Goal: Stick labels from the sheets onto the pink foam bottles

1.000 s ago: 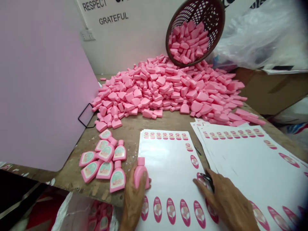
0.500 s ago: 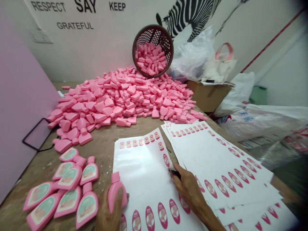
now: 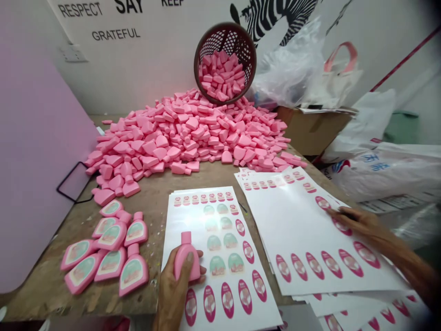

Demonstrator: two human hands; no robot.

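My left hand (image 3: 177, 287) is closed around a small pink plastic bottle (image 3: 186, 263), held upright above the middle sticker sheet (image 3: 188, 216). This sheet carries green arch-shaped stickers in its middle and pink ovals along two edges. Out to the right, my right hand (image 3: 358, 225) lies over the edge of another sticker sheet (image 3: 292, 220), whose middle is blank white. Its fingers are drawn together, with a small dark tool partly showing between them. Left of the sheets sit several pink bottles with green labels (image 3: 112, 236).
A large heap of pink bottles (image 3: 193, 133) covers the table's back, below a tipped brown basket (image 3: 253, 64). A black wire loop (image 3: 69, 177) juts from the pink panel (image 3: 37, 151) at left. A cardboard box (image 3: 310, 133) and plastic bags (image 3: 396, 172) stand at right.
My right hand has moved right, and the mostly blank sheet it was lifting now lies on the right stack. Green stickers show on the middle sheet. My left hand keeps the bottle.
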